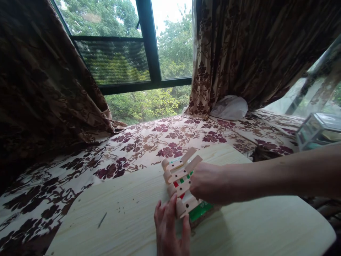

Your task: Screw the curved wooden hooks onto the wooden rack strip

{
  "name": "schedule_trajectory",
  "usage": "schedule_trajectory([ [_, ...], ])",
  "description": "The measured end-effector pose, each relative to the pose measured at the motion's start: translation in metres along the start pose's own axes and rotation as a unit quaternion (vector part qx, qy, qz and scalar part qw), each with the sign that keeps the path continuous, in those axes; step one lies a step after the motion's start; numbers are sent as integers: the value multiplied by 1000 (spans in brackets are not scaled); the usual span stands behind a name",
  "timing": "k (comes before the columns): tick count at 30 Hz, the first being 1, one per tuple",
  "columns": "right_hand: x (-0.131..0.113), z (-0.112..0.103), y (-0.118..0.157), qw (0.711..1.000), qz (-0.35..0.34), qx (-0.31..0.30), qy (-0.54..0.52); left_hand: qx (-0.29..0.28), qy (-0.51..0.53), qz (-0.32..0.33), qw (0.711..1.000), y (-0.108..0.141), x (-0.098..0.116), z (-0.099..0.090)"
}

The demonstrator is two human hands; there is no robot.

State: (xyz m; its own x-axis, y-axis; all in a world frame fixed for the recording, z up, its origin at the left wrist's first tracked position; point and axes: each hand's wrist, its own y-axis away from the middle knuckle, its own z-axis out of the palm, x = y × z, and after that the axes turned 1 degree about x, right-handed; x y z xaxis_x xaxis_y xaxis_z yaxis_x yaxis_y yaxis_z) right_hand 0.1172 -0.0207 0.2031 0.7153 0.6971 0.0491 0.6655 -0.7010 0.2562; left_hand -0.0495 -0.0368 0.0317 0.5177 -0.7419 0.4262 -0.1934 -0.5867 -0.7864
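While the left hand [170, 229] pinches the nearest wooden piece [192, 205] on the bench [128, 193], I can't tell whether the curled right hand [204, 181] holds anything; firm bracing seems wise.

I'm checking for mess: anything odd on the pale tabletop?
Possibly: a thin dark sliver and small dark specks mark the tabletop left of the left hand, breaking the pale grain. Debris or stains, I can't tell.
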Motion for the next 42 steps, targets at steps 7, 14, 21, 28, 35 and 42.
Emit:
schedule_trajectory([
  [7,-5,-14,3,998,48,-49,4,19,16,-3,1000,3,-1,2],
  [14,-1,-17,1,988,117,-97,-20,9,52,-19,998,2,2,1],
  [21,4,-21,5,994,69,-80,17,2,57,-32,998,3,-1,0],
  [28,-1,-19,5,994,-52,-52,80,3,57,-39,998,5,-1,0],
  [35,11,-15,-5,995,39,-80,34,5,64,-43,997,4,2,2],
  [42,5,-18,5,997,5,-39,64,17,49,-43,998,9,-4,5],
])
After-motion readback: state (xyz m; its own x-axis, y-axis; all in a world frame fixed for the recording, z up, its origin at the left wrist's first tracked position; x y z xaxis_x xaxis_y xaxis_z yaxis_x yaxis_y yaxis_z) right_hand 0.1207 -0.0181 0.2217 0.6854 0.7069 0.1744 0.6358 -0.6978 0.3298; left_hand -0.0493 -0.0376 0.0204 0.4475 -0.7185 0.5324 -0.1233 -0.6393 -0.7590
